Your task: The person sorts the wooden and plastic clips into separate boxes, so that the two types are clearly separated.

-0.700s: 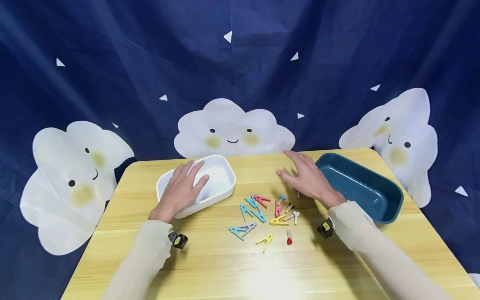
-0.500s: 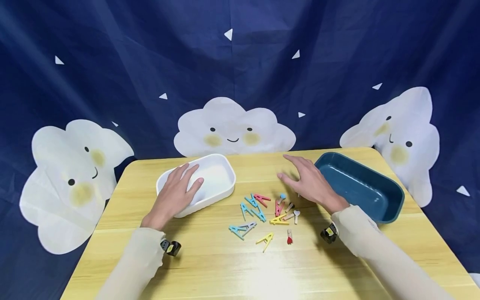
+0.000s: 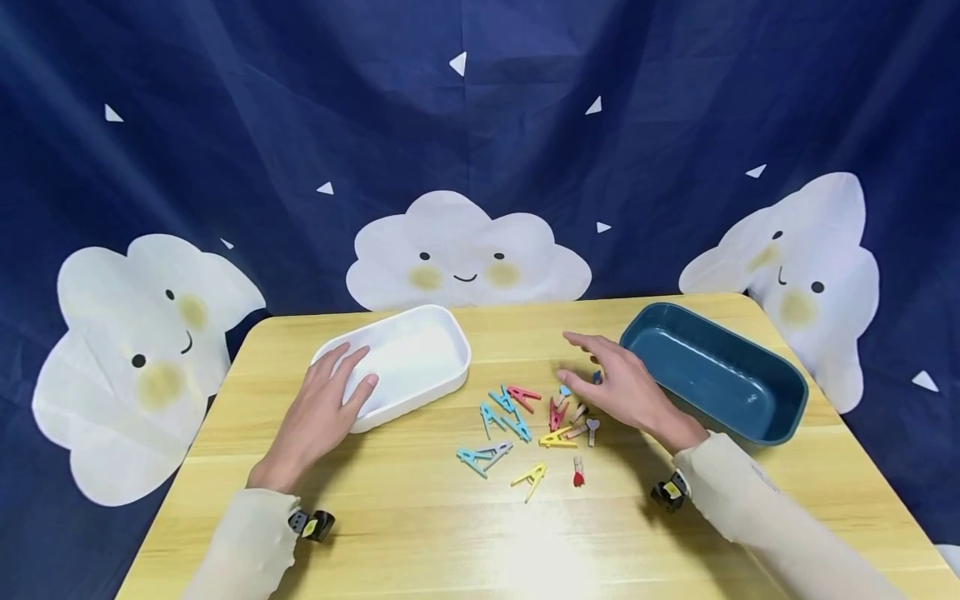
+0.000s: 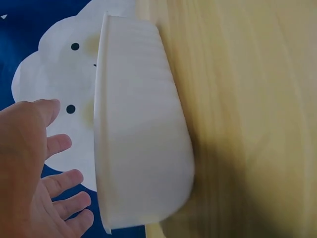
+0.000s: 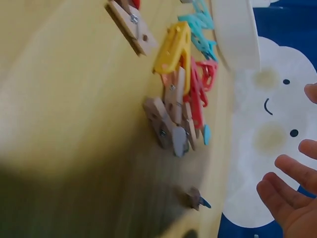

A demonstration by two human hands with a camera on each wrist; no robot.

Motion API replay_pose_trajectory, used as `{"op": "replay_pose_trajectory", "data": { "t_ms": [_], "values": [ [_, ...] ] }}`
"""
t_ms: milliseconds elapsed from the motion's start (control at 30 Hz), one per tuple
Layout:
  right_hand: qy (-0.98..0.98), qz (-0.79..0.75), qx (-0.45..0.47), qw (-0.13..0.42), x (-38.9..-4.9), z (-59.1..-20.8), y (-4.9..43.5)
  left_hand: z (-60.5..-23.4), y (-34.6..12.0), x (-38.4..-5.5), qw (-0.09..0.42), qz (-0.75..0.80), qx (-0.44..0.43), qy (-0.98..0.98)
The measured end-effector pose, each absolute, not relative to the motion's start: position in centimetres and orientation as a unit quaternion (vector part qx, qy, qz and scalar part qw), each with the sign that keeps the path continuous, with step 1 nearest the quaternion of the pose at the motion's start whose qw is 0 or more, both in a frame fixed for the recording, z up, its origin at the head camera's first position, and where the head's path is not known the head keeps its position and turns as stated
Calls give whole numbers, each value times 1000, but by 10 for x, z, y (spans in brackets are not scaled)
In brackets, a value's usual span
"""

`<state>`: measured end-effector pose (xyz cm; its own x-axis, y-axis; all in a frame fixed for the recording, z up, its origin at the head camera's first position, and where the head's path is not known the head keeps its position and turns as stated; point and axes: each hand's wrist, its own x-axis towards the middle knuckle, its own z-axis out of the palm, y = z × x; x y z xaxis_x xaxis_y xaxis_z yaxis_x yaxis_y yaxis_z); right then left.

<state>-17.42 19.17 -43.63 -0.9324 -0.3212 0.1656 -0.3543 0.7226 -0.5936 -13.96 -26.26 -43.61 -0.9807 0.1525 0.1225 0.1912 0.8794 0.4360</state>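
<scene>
My left hand (image 3: 318,412) hovers over the left end of a white plastic tub (image 3: 408,404), fingers spread and holding nothing. The left wrist view shows the fingers above the tub's wall (image 4: 141,119), apart from it. Between the tubs lies a loose group of clothespins: blue ones (image 3: 514,427), red ones (image 3: 522,398), yellow ones (image 3: 531,477) and small wooden ones (image 3: 578,472) with heart tops. Just above the group's right edge hangs my right hand (image 3: 626,387), fingers loosely bent around nothing. A wooden clothespin with a dark blue top (image 3: 597,377) lies partly hidden behind it.
A dark teal tub (image 3: 712,358) stands at the right of the wooden table (image 3: 420,533). Behind the table's back edge hangs a navy curtain (image 3: 300,100) with smiling clouds (image 3: 465,242).
My left hand has drawn back toward the near left, off the tub's middle. The right hand has come slightly nearer and lower, over the clothespins' edge. The clothespins lie as before.
</scene>
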Motion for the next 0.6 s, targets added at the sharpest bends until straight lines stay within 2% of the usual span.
{"op": "replay_pose_trajectory", "data": {
  "t_ms": [267,433,600],
  "values": [
    [-923,329,197,19,-163,-448,191,-443,-275,-125,62,-223,-88,-969],
    [-921,333,205,9,-157,-456,194,-447,-285,-116,52,-229,-74,-969],
    [-915,332,226,26,-151,-463,195,-451,-292,-109,50,-236,-61,-969]
  ]
}}
